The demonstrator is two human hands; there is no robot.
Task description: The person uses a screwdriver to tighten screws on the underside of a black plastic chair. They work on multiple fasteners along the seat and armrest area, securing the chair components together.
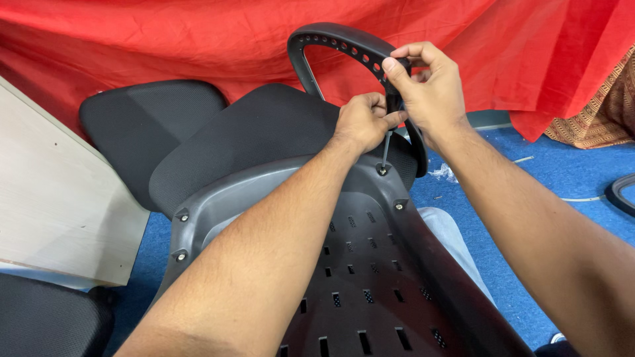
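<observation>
black seat shell (pixel 370 264), four bolts, two hands (pixel 360 122) (pixel 426 89), one key (pixel 385 149).

Both your forearms reach up toward upper center of frame. Your left hand (pixel 360 122) is curled shut, your right hand (pixel 426 89) pinches just above it, fingertips touching.

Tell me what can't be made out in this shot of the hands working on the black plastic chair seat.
Head view only:
- Top of the thin metal key: wrapped by the left hand and right hand.
- Bolt head type: too small.
- Curved black plastic armrest, lower right end: behind the right hand.
- Black plastic chair seat, front: cut off by the bottom edge.
</observation>
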